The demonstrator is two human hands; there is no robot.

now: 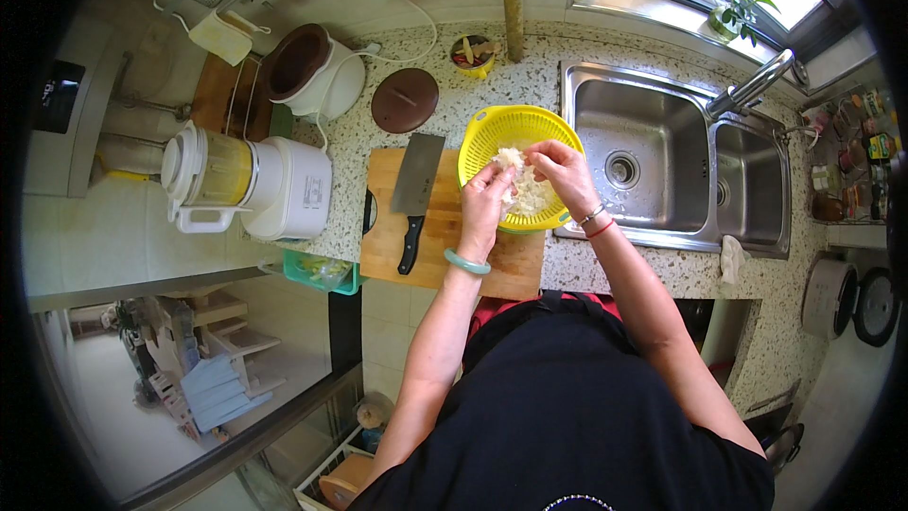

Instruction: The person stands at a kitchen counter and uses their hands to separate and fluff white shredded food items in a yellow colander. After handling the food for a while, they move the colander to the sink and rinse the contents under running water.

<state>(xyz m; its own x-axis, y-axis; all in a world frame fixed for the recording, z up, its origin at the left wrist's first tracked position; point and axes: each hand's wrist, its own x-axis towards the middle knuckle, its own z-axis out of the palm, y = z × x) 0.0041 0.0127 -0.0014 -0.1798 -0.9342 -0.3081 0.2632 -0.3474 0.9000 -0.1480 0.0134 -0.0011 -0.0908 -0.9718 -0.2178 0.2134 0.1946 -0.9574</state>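
Observation:
My left hand (485, 201) is over the yellow colander (473, 139), its fingers closed on a pale, frilly clump of food (509, 159) that could be white fungus. Just to the right, my right hand (565, 177) has thumb and fingertips pinched together beside the clump. Whatever may be in that pinch is too small to name. More pale, loose bits (535, 201) lie in the colander beneath both hands. The colander sits partly on a wooden cutting board (515, 263). On the board's left part rests a cleaver (416, 180) with a black handle.
To the right is a double steel sink (653, 123) with a faucet (757, 80). A white blender (293, 191), a white pot with a brown inside (331, 71) and a brown lid (405, 100) stand left. Behind the colander is a small yellow container (473, 55) of scraps.

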